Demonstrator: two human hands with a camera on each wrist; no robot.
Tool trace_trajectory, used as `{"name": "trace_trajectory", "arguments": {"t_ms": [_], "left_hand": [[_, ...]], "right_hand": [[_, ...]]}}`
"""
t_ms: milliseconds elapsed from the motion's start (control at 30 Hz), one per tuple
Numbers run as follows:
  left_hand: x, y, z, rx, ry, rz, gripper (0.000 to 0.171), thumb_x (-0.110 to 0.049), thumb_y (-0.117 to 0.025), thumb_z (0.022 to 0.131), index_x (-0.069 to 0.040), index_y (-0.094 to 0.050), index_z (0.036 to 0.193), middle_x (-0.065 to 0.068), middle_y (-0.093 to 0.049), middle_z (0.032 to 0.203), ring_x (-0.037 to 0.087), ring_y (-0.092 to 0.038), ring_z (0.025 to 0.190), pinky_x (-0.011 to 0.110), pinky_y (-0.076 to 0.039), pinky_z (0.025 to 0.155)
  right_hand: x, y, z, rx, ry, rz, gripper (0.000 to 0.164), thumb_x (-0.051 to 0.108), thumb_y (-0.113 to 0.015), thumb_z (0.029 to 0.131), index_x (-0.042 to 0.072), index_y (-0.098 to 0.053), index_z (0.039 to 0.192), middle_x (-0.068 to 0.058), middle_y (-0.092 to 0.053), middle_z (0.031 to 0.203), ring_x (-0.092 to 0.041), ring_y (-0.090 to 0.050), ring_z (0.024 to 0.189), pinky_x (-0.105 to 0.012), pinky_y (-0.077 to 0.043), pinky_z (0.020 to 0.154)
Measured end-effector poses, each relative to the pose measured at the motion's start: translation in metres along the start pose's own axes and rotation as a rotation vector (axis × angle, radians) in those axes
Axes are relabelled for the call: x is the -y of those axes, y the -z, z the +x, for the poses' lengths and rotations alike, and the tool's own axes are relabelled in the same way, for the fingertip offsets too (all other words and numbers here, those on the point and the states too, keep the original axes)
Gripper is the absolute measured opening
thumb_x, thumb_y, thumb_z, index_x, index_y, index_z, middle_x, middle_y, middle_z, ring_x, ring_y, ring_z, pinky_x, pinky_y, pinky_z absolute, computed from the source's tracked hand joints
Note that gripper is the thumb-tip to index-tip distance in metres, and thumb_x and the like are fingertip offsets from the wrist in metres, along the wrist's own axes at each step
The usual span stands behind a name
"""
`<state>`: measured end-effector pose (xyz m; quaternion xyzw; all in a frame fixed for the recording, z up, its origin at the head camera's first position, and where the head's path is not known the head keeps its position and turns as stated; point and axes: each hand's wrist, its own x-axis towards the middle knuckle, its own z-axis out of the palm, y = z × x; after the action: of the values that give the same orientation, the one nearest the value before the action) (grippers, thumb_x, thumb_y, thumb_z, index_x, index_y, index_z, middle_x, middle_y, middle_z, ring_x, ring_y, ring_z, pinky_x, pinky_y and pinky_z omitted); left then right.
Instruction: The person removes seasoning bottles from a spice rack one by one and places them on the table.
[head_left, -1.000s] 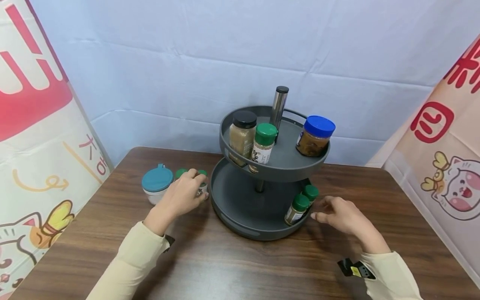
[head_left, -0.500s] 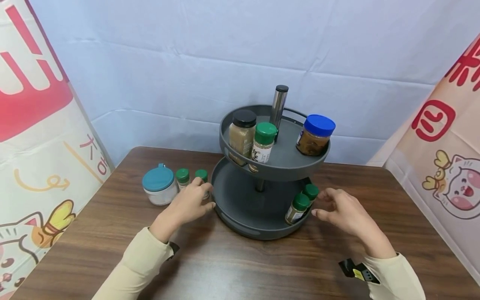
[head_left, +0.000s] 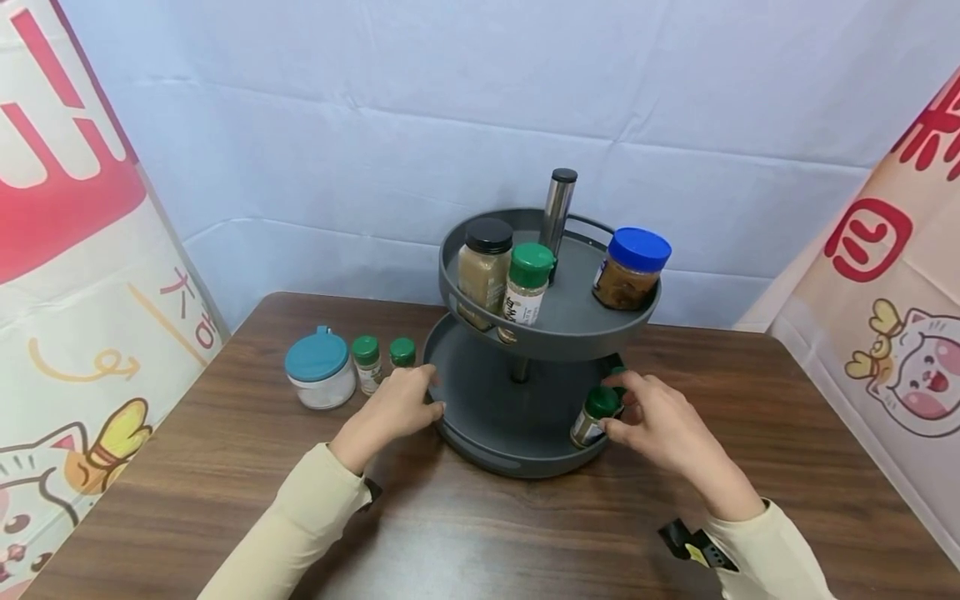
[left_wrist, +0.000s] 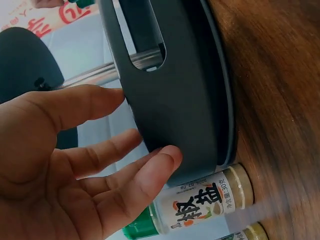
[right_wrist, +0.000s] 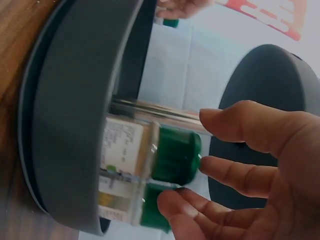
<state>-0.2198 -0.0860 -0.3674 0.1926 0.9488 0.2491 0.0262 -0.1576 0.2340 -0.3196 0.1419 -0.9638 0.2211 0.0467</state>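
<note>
My left hand point(head_left: 393, 410) is at the left rim of the lower tray point(head_left: 483, 408) of a grey two-tier turntable. In the left wrist view its fingertips lie at or very close to that rim, loosely bent, and a green-capped spice jar point(left_wrist: 192, 207) stands just beyond them. Over two green-capped spice jars on the tray's right side hovers my right hand point(head_left: 663, 421). The right wrist view shows the nearer jar's cap point(right_wrist: 175, 155) and the other jar's cap point(right_wrist: 155, 207) by its spread, bent fingers; a fingertip overlaps the latter, contact unclear.
On the upper tray point(head_left: 570, 329) stand a black-capped jar point(head_left: 483, 271), a green-capped jar point(head_left: 527, 283) and a blue-lidded jar point(head_left: 633, 267). Left of the turntable are a teal-lidded container point(head_left: 321, 371) and two green-capped jars, one point(head_left: 367, 364) fully visible.
My left hand has moved right from the green-capped jars to the lower tray's rim. The right hand has shifted left, over the two jars on that tray.
</note>
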Motion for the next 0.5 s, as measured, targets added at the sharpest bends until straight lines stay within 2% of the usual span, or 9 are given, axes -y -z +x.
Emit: {"name": "trace_trajectory", "arguments": {"t_ms": [200, 333, 500], "left_hand": [[0.001, -0.003, 0.007, -0.002, 0.047, 0.007, 0.034, -0.02, -0.066, 0.082, -0.002, -0.058, 0.109, 0.012, -0.063, 0.086, 0.013, -0.05, 0.049, 0.034, -0.046, 0.051], [0.002, -0.005, 0.009, -0.009, 0.057, 0.013, 0.031, -0.019, -0.064, 0.082, -0.001, -0.058, 0.107, 0.013, -0.064, 0.09, 0.012, -0.051, 0.049, 0.035, -0.048, 0.052], [0.002, -0.007, 0.01, -0.015, 0.059, 0.024, 0.024, -0.016, -0.062, 0.082, 0.001, -0.059, 0.099, 0.011, -0.059, 0.072, 0.015, -0.049, 0.046, 0.033, -0.045, 0.046]], "right_hand": [[0.002, -0.01, 0.005, -0.013, 0.018, -0.03, 0.044, 0.019, -0.068, 0.078, 0.003, -0.055, 0.117, -0.013, -0.057, 0.09, -0.015, -0.051, 0.066, -0.033, -0.045, 0.052], [0.001, -0.015, 0.006, -0.036, 0.029, -0.022, 0.043, 0.016, -0.068, 0.077, 0.002, -0.055, 0.116, -0.017, -0.056, 0.093, -0.016, -0.054, 0.066, -0.033, -0.048, 0.052], [0.001, -0.02, 0.008, -0.078, 0.063, -0.046, 0.037, 0.014, -0.069, 0.077, 0.003, -0.056, 0.11, -0.017, -0.057, 0.091, -0.021, -0.052, 0.066, -0.034, -0.045, 0.051]]}}
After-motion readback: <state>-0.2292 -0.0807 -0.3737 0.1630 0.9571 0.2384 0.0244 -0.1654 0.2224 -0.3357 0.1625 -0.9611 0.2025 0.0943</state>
